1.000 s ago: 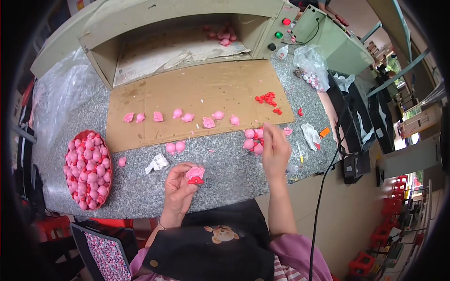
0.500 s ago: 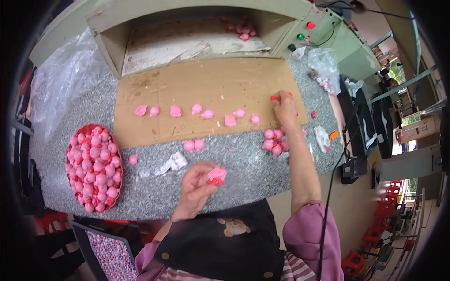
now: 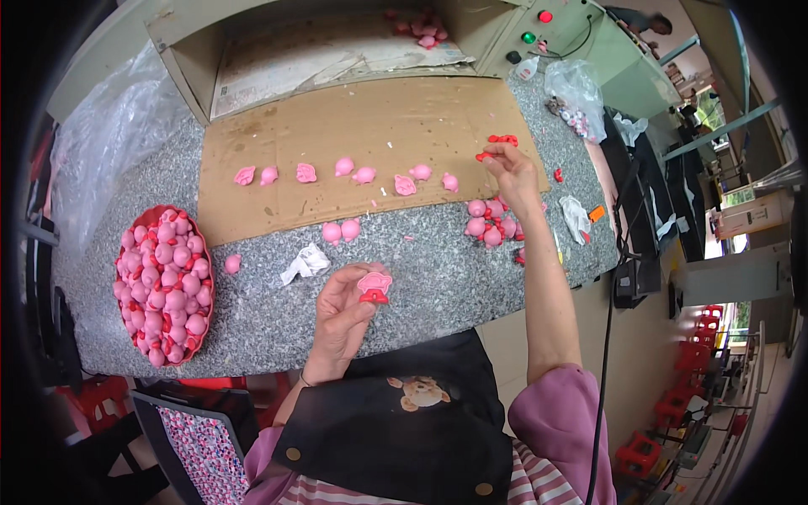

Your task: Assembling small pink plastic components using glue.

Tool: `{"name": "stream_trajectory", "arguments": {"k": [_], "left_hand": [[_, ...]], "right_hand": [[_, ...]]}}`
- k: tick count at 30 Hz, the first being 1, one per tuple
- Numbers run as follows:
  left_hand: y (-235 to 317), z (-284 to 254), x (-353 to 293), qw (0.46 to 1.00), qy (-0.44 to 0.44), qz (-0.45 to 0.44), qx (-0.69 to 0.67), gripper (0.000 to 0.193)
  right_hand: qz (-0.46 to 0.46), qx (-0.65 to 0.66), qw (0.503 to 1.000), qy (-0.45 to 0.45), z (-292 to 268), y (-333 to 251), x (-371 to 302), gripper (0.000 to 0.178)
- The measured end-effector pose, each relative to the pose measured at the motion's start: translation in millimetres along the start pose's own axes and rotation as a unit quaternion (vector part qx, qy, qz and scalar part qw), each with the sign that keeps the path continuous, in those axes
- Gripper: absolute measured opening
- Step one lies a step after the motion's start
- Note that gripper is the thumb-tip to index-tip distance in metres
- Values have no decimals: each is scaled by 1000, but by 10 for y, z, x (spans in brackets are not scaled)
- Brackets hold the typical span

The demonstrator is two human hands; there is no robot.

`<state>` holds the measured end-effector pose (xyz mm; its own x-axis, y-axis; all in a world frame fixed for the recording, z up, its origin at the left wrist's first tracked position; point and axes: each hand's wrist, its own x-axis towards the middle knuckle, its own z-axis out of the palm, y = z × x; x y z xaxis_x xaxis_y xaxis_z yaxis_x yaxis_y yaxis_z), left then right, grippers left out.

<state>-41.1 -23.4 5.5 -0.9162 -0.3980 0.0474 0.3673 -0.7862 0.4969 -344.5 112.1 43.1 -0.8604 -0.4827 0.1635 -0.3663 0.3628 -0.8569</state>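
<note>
My left hand [image 3: 335, 318] pinches a small pink plastic shell with a red base piece [image 3: 374, 288] just in front of the near table edge. Over the right end of the cardboard sheet [image 3: 337, 105], my right hand [image 3: 515, 175] grips a small red plastic piece [image 3: 483, 156] between thumb and fingers. Several more red pieces [image 3: 503, 139] lie just beyond its fingertips. Across the cardboard runs a loose row of pink parts, some hollow shells [image 3: 406, 184], some rounded with a knob [image 3: 345, 167]. Below my right wrist is a cluster of pink balls [image 3: 477, 225].
A red basket [image 3: 211, 278] heaped with pink and red parts stands at the left. White crumpled tissue [image 3: 305, 263] and two pink balls [image 3: 341, 231] lie on the speckled tabletop. Behind the cardboard is an open-fronted cabinet [image 3: 181, 71]. Clear plastic bags [image 3: 576, 93] lie at both sides.
My right hand has drawn slightly back from the red pieces, with one in its fingers. My left hand has turned the pink and red part more upright. The whole view has shifted a little.
</note>
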Motion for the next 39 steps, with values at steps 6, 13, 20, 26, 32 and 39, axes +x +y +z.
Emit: {"name": "stream_trajectory", "arguments": {"k": [6, 13, 20, 26, 32, 39], "left_hand": [[19, 61, 62, 1000, -11, 2, 16, 43], [12, 91, 117, 999, -27, -21, 16, 44], [54, 33, 98, 1000, -7, -28, 10, 44], [60, 92, 183, 998, -43, -52, -2, 44], [69, 25, 147, 998, -27, -48, -24, 45], [60, 24, 155, 998, -44, -49, -12, 42]], "right_hand": [[-22, -132, 987, 88, -52, -2, 72, 24], [-17, -253, 967, 3, 192, -142, -323, 34], [-115, -343, 931, -37, 554, -155, -257, 14], [-158, -293, 943, -20, 398, -239, -194, 21], [-149, -215, 958, -117, 606, -539, -227, 34], [-161, -164, 964, -136, 831, -657, -382, 31]]}}
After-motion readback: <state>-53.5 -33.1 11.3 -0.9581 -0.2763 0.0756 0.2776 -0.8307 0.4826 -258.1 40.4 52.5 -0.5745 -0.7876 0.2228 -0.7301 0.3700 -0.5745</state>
